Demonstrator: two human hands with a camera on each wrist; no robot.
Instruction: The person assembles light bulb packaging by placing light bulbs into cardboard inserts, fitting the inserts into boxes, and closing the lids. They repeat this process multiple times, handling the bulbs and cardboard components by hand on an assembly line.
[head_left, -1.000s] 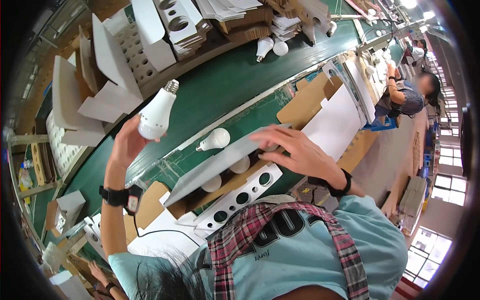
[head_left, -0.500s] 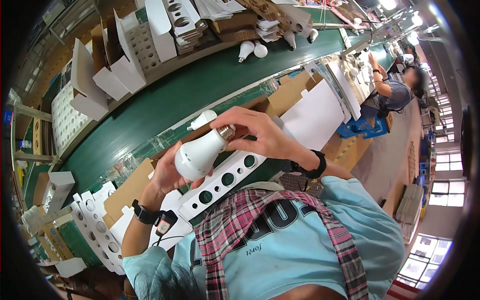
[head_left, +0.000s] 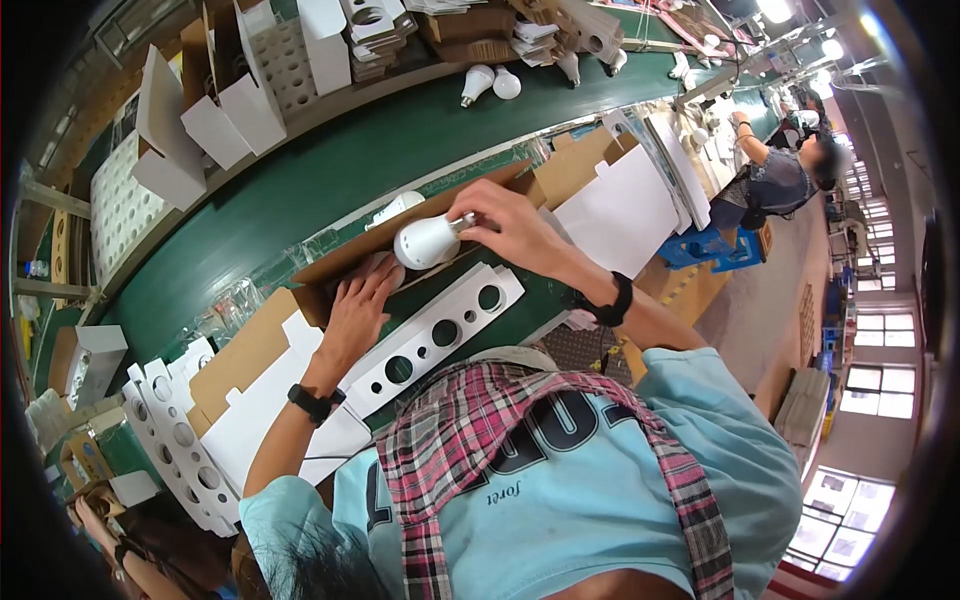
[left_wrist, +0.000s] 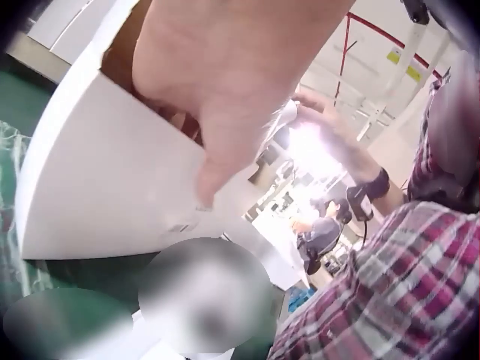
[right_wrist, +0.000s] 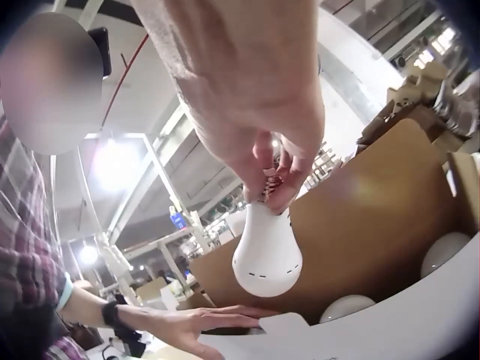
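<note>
A white bulb (head_left: pixel 425 243) hangs base-up over the open cardboard box (head_left: pixel 335 268); my right hand (head_left: pixel 520 235) pinches its metal screw base. In the right wrist view the bulb (right_wrist: pixel 268 255) points round end down, with two more bulbs (right_wrist: pixel 349 306) lower in the box. My left hand (head_left: pixel 352 318) lies at the box's left end, fingers straight and reaching inside. The left wrist view shows its thumb against the white outer wall (left_wrist: pixel 112 180), its other fingers partly hidden. Beside the box lies a white strip with round holes (head_left: pixel 445 333).
Behind the box lies another bulb (head_left: pixel 398 207) on the green surface. Two bulbs (head_left: pixel 478 84) lie farther back. White boxes (head_left: pixel 170 150) and perforated trays stand at the upper left. More punched strips (head_left: pixel 175 435) lie at the lower left. Another person (head_left: pixel 785 175) sits at the right.
The right hand has carried the bulb from near the body to over the box. The left hand has let go of the bulb and moved down to the box's left end.
</note>
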